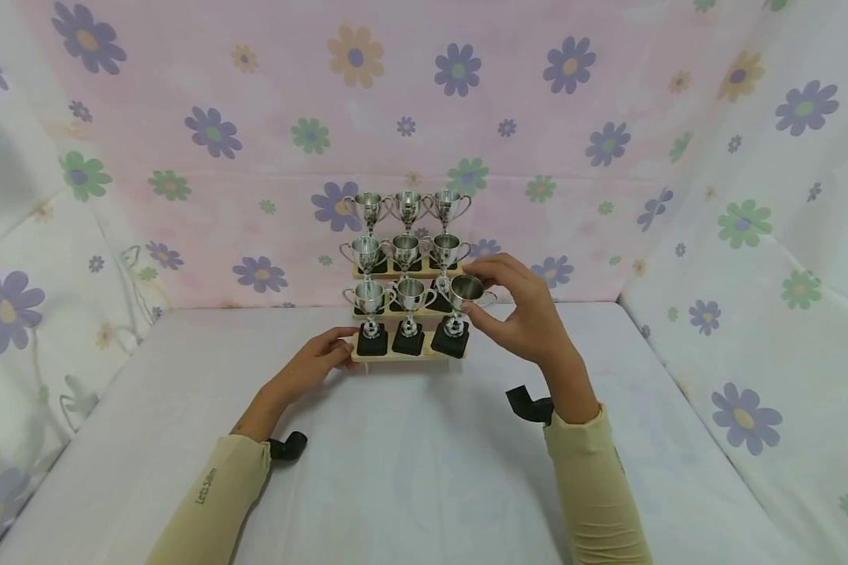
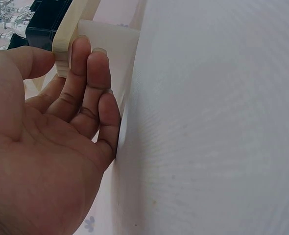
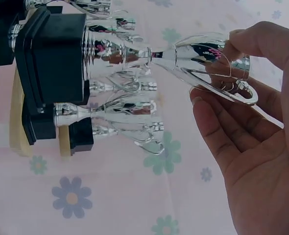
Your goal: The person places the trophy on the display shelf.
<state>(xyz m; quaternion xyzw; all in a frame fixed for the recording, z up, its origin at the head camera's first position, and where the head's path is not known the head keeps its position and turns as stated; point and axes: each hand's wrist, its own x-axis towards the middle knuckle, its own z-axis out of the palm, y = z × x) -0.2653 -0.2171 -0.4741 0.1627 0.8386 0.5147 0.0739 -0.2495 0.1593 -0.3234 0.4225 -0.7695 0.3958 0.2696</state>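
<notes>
A small silver trophy cup [image 1: 466, 289] with two handles and a black base is held by my right hand [image 1: 526, 314]. Thumb and fingers grip its bowl, seen close up in the right wrist view on the trophy [image 3: 203, 54]. It leans a little at the front tier's right end; whether its base touches the board I cannot tell. My left hand [image 1: 318, 361] pinches the left end of the stand's lowest wooden shelf [image 1: 403, 357], thumb and index finger at the board's edge [image 2: 62, 54]. Two like trophies, a left one [image 1: 370, 298] and a middle one [image 1: 410, 297], stand upright there.
Behind, more trophies stand in rows on the middle shelf [image 1: 431, 312] and the top shelf [image 1: 362, 272]. White cloth covers the table [image 1: 396, 455]. A flowered curtain [image 1: 268, 141] hangs at the back and sides.
</notes>
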